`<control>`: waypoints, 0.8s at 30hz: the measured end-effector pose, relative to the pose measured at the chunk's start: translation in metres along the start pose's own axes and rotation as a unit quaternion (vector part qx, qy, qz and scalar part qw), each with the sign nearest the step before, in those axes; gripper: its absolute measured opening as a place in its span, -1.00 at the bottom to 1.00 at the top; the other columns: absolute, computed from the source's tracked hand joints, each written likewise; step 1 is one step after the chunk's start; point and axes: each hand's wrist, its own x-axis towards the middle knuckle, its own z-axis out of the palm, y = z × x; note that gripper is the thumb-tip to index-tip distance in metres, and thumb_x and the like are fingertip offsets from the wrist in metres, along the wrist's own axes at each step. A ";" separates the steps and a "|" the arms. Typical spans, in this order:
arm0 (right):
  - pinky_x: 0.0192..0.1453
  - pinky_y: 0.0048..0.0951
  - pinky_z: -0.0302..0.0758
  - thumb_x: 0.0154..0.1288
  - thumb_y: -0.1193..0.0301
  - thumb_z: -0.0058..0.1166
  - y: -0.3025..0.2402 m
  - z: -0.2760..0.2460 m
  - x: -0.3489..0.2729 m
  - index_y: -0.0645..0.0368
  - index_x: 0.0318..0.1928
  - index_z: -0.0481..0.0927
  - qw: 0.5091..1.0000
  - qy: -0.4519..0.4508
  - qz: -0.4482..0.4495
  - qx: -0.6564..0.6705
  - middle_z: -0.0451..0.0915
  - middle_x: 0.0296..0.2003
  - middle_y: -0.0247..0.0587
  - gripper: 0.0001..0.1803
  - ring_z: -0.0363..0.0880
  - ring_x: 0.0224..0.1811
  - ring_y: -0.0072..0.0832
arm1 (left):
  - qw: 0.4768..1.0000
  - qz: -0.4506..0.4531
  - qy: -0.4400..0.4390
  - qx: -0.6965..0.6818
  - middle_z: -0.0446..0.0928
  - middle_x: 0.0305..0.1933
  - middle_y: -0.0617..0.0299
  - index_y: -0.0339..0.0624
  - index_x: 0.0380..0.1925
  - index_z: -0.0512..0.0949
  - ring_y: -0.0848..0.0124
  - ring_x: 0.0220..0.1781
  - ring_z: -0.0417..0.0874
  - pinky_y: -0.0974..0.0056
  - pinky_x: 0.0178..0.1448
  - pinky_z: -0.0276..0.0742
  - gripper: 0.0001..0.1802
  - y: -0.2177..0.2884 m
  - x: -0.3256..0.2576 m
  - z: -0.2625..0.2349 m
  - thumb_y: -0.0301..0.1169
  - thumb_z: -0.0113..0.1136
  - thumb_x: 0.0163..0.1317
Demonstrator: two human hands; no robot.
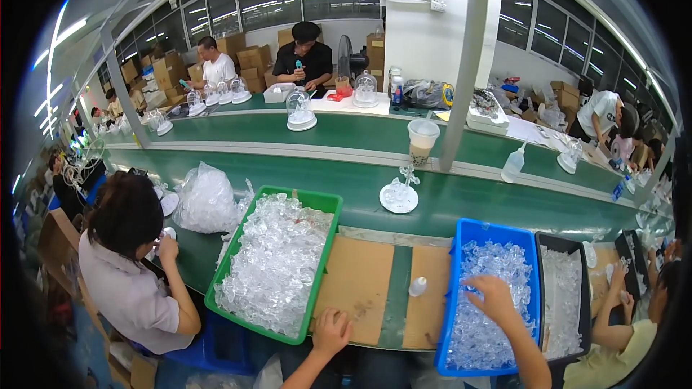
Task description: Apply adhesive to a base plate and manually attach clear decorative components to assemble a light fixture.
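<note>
We can't tell the clear bits [497, 259] in the blue bin [497, 230] apart (they're so tiny and jumbled). Over that bin, we can't see if the right hand [494, 299] pinches one. Left of the bin, the left hand [331, 333] hides its own palm from us. Far right of the bin, a person [611, 351] in pale yellow gets cut off at the edge.

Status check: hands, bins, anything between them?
Left hand beside green bin, at cardboard's near edge. Right hand over blue bin of clear pieces; grip unclear. Small white bottle between bins.
</note>
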 end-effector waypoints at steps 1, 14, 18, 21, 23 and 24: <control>-0.09 -0.24 0.47 0.10 0.34 0.18 -0.006 -0.005 -0.020 0.03 -0.20 0.61 1.000 0.009 -0.009 0.013 0.61 -0.25 -0.20 -0.78 0.56 -0.16 -0.22 | 1.000 0.006 0.001 -0.002 0.43 -0.12 0.01 -0.15 -0.22 0.55 0.03 -0.02 0.46 0.05 0.03 0.39 -0.70 0.001 0.001 0.000 -0.26 0.20 0.06; -0.13 -0.33 0.49 0.08 0.39 0.20 -0.017 0.005 -0.100 0.05 -0.22 0.64 0.988 0.079 0.087 0.104 0.62 -0.21 -0.19 -0.80 0.59 -0.20 -0.23 | 1.000 0.013 -0.015 0.009 0.42 -0.11 0.01 -0.19 -0.20 0.54 0.02 -0.04 0.45 0.06 -0.01 0.38 -0.71 0.012 0.003 -0.006 -0.31 0.15 0.07; 0.11 -0.12 0.33 0.04 0.21 0.24 -0.020 -0.010 -0.104 -0.02 -0.03 0.58 0.992 0.025 0.096 0.074 0.48 0.03 -0.12 -0.57 0.40 0.10 -0.11 | 0.999 0.004 -0.041 -0.005 0.41 -0.10 0.00 -0.19 -0.19 0.54 0.02 -0.03 0.43 0.05 0.02 0.36 -0.70 0.012 0.005 -0.006 -0.30 0.14 0.08; 0.26 0.17 0.05 0.00 0.01 0.23 -0.040 -0.012 -0.108 -0.15 0.14 0.46 0.993 -0.016 0.114 -0.030 0.26 0.25 -0.11 -0.36 0.10 0.33 -0.02 | 1.000 -0.009 -0.027 -0.001 0.39 -0.09 -0.03 -0.20 -0.18 0.53 -0.01 0.00 0.40 0.01 0.07 0.32 -0.68 0.005 0.002 -0.007 -0.29 0.14 0.08; 0.30 0.33 -0.12 -0.04 -0.09 0.22 -0.041 -0.002 -0.109 -0.22 0.21 0.40 0.981 -0.047 0.158 -0.100 0.13 0.34 -0.13 -0.26 -0.08 0.42 0.02 | 0.999 -0.001 -0.038 -0.013 0.39 -0.09 -0.03 -0.20 -0.18 0.52 -0.02 0.00 0.40 0.01 0.07 0.31 -0.68 0.005 0.003 -0.007 -0.29 0.13 0.08; 0.28 0.40 -0.19 -0.05 -0.13 0.20 -0.030 0.003 -0.106 -0.27 0.23 0.37 0.983 -0.047 0.165 -0.065 0.08 0.35 -0.15 -0.23 -0.14 0.43 0.03 | 0.999 0.000 -0.039 -0.017 0.39 -0.09 -0.04 -0.21 -0.18 0.52 -0.02 -0.01 0.40 0.01 0.07 0.31 -0.68 0.005 0.004 -0.007 -0.29 0.13 0.08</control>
